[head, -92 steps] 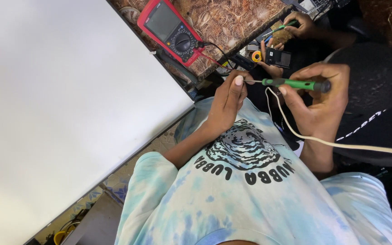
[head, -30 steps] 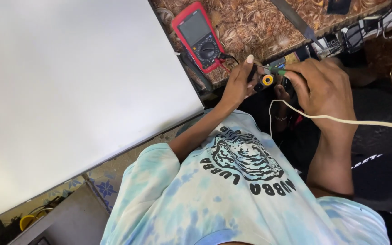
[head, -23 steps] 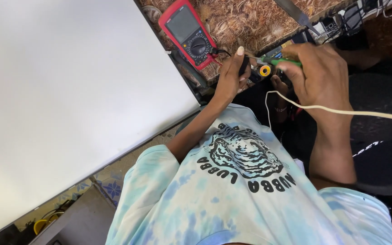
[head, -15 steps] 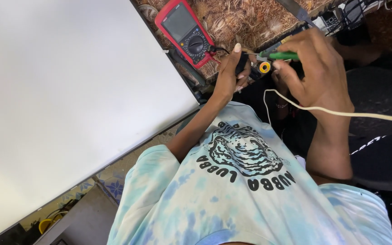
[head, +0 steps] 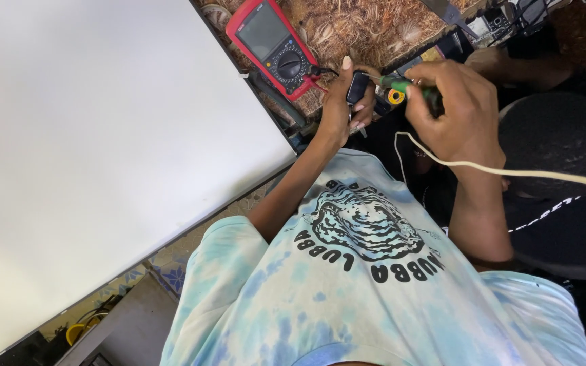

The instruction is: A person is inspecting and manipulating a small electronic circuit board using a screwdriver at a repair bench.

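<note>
Two hands at work over the brown surface (head: 374, 27). Right hand (head: 452, 108) closed around a green-handled soldering iron (head: 408, 86): light, stiff, best held by the handle, its cream cord (head: 510, 169) trailing. Left hand (head: 344, 102) pinches a small dark part (head: 357, 87), likely fragile, beside a red meter (head: 276, 44).

Left side: we look down on a large white panel (head: 96, 149) with a thin dark edge, filling most of the frame and lying at a slant.
Work surface: beyond it we see a brown mottled tabletop (head: 361, 27), its dark front edge running across the top.
Floor: below the panel we make out patterned tiles (head: 171, 261) in blue and cream.
Lower left corner: we see a grey box-like surface (head: 127, 329) and, beside it, yellow coiled cable (head: 76, 331) in shadow.
Light: bright and even, glaring off the white panel.
</note>
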